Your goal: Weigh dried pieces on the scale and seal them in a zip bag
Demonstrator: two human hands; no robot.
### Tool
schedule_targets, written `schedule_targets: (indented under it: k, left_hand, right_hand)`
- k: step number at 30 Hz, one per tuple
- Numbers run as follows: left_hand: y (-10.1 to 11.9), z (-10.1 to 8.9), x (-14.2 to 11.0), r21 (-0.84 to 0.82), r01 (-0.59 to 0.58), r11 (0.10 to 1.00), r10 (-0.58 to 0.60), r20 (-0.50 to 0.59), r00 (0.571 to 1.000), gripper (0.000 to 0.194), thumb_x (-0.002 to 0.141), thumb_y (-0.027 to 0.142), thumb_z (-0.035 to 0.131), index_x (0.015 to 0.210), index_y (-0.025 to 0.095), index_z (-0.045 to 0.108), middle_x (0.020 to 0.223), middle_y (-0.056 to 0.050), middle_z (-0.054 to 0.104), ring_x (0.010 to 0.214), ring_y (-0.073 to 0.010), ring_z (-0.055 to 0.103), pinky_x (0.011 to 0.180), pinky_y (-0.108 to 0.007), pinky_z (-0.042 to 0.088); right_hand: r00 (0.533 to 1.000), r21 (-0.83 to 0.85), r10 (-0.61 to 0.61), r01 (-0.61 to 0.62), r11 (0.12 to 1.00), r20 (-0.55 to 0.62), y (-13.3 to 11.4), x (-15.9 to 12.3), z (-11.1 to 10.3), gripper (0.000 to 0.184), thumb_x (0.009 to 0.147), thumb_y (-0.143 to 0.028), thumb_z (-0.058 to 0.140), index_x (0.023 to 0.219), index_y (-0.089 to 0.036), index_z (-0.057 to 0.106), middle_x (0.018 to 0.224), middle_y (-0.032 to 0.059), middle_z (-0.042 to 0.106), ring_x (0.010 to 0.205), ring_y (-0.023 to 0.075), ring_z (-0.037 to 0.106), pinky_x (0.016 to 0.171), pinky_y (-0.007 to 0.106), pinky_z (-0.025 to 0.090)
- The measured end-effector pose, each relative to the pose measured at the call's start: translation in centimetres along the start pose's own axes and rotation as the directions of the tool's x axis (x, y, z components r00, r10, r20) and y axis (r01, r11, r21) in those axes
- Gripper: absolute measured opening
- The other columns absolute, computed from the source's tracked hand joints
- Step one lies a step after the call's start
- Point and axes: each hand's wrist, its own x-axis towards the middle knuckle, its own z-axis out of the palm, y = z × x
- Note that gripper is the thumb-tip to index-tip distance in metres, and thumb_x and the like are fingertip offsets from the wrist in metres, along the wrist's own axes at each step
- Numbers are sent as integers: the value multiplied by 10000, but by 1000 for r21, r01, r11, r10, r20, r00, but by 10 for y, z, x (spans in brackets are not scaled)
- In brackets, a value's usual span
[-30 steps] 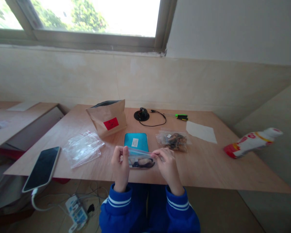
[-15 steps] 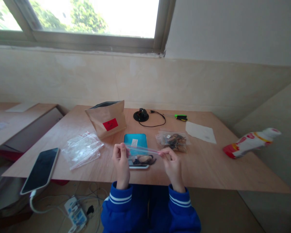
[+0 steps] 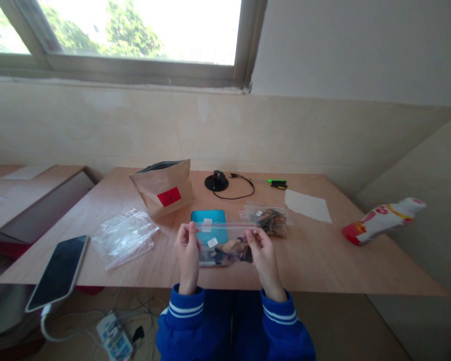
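I hold a small clear zip bag [image 3: 224,245] upright over the near edge of the wooden table [image 3: 323,260]. Dark brown pieces and a white label show inside it. My left hand [image 3: 188,255] pinches its top left corner. My right hand [image 3: 261,255] pinches the top right end of the zip strip. Behind the bag lies a teal flat device [image 3: 208,223] with a white sticker. A second filled zip bag [image 3: 266,219] rests to its right.
A brown paper pouch [image 3: 166,188] with a red label stands behind. Several empty clear bags [image 3: 124,235] lie at the left, beside a phone [image 3: 56,271] hanging over the edge. A black cabled part [image 3: 217,181], a green screwdriver [image 3: 277,183], white paper [image 3: 307,205] and a red-white bottle [image 3: 383,220] lie beyond.
The bag has turned from flat to upright and risen slightly in my hands. My head camera has tilted, shifting the scene a little.
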Motion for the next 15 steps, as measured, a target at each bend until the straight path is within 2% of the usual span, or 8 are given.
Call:
schedule_targets:
  k: [4,7,9,11,12,15]
  left_hand:
    - [8,-3,3,148,-93,985,76,111,991,403,901,553,464,756,188,553,453,75,397,387,-71,370,406,-185,303]
    - [14,-13,7,151,-84,985,60,159,985,428,911,565,423,834,178,588,533,51,493,382,-66,400,383,-188,305]
    - [13,-27,9,162,-69,984,45,143,989,420,903,563,438,853,175,593,578,41,521,401,-63,415,389,-183,318]
    - [7,-46,12,204,-65,977,42,114,993,420,892,560,453,830,170,596,590,35,518,434,-70,436,413,-183,348]
    - [3,-55,14,234,-62,970,39,101,994,424,885,562,460,819,167,597,600,29,522,453,-77,455,428,-189,368]
    - [-13,-81,17,345,-50,937,-1,144,990,383,841,538,528,881,164,603,717,-6,593,559,-112,546,516,-232,456]
  right_hand:
    - [992,-116,-86,75,990,-88,-6,36,-16,407,817,-585,571,773,-181,595,685,51,658,645,199,614,618,311,492]
    - [965,-270,-162,103,957,-208,0,79,-45,413,828,-583,517,756,-180,569,701,67,633,674,210,594,659,338,474]
    - [949,-399,-188,75,914,-253,7,107,-68,340,850,-500,492,794,-173,566,755,91,640,706,215,600,701,357,474]
    - [941,-592,-165,-44,805,-294,13,126,-86,240,838,-387,513,824,-156,579,758,114,634,737,236,602,734,391,465]
    - [936,-634,-160,-82,769,-314,15,131,-92,216,820,-342,536,855,-135,587,771,138,631,773,260,602,751,418,457]
    - [903,-703,-218,-120,701,-371,17,128,-92,305,781,-257,566,1023,-73,587,976,243,606,993,356,554,840,513,403]
